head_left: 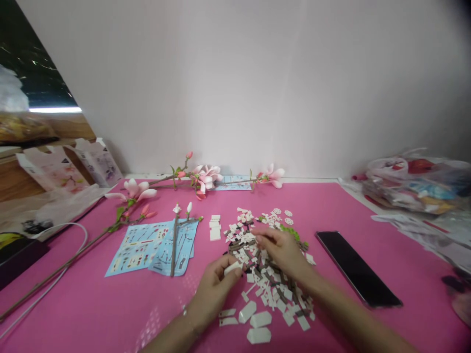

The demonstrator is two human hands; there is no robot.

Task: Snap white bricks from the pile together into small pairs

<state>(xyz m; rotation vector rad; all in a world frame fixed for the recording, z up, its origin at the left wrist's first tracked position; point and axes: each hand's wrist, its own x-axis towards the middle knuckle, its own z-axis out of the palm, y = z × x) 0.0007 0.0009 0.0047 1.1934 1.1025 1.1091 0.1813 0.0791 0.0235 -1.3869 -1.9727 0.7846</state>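
While the left hand (216, 283) pinches a white brick (232, 267) at the left edge of the brick pile (270, 283) on the pink bench (121, 314), the right hand (282, 247) is over the pile's farther half. Whether its grip holds anything, I cannot tell.

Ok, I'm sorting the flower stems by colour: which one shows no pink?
The stem on the front blue sheets, nearest the left hand. Its flower and bud are white; the others all show pink.
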